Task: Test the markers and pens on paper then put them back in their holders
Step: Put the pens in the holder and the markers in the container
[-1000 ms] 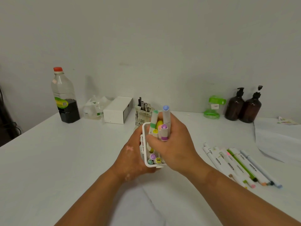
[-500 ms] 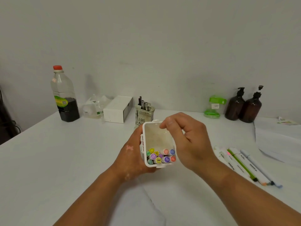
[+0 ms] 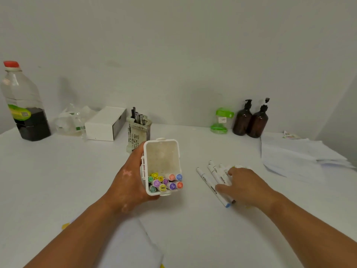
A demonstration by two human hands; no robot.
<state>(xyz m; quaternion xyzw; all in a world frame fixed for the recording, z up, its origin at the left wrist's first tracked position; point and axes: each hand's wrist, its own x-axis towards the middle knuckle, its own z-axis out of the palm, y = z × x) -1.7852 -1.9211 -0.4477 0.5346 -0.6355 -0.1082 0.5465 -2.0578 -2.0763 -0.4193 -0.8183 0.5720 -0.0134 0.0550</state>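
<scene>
Left hand (image 3: pixel 127 182) fingers clamp holder (image 3: pixel 161 155); right hand (image 3: pixel 245 184) covers loose markers (image 3: pixel 216 176) at 3 o'clock (grip unclear). Gather few, ends aligned.

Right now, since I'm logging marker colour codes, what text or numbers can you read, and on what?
"408": yellow cap in the white holder gripped by the left hand, seen upside down.
Other caps: numbers blurred.
Loose markers by the right hand: barrel print too small.
Stone pen pot: dark characters, unreadable.
Bottle label, green container sticker: blurred.
</scene>
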